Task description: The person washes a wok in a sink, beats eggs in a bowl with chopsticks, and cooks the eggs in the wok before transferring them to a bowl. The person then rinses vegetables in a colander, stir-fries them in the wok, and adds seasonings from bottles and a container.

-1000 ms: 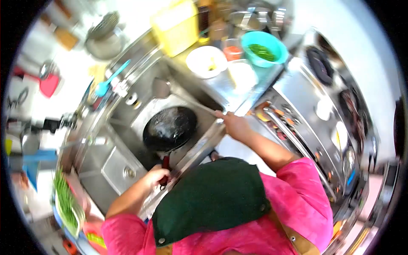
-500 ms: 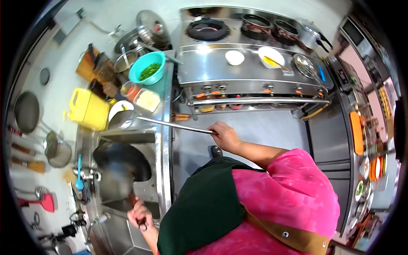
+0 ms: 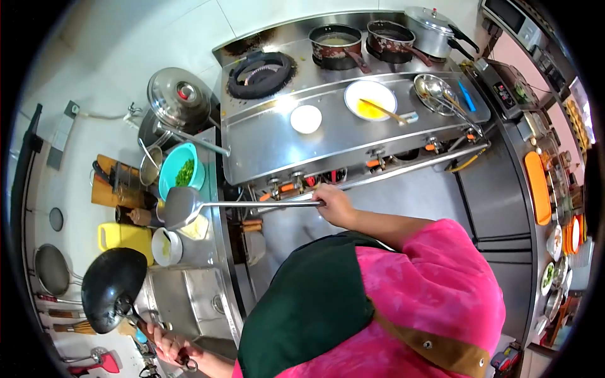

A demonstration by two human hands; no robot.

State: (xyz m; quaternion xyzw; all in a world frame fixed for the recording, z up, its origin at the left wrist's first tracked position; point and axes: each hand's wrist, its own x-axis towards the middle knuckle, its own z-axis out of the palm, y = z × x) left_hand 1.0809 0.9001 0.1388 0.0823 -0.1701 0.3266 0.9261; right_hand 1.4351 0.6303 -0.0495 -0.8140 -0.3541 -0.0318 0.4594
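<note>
Head view: markings on the panel of the black appliance [image 3: 504, 91] at 2 o'clock too small to read. Left hand [image 3: 169, 345] at 7 o'clock has fingers wrapped round the handle of the black wok [image 3: 115, 283], which is at 8 o'clock, off the sink [image 3: 176, 293] floor; it overlaps the yellow jug [image 3: 129, 238], contact unclear. Right hand [image 3: 336, 206] near centre is clenched on the handle end of the metal spatula [image 3: 252, 204]; blade points to 9 o'clock, in front of the white tub [image 3: 197, 230] and near the teal bowl [image 3: 200, 170], touching or not can't tell. Stove [image 3: 252, 148] runs 11 to 2 o'clock, front rail [image 3: 409, 165] just beyond the right hand; white bowl [image 3: 306, 119] well back from that edge. Open floor [image 3: 409, 205] at 3 o'clock, between rail and pink sleeve [image 3: 441, 252].
</note>
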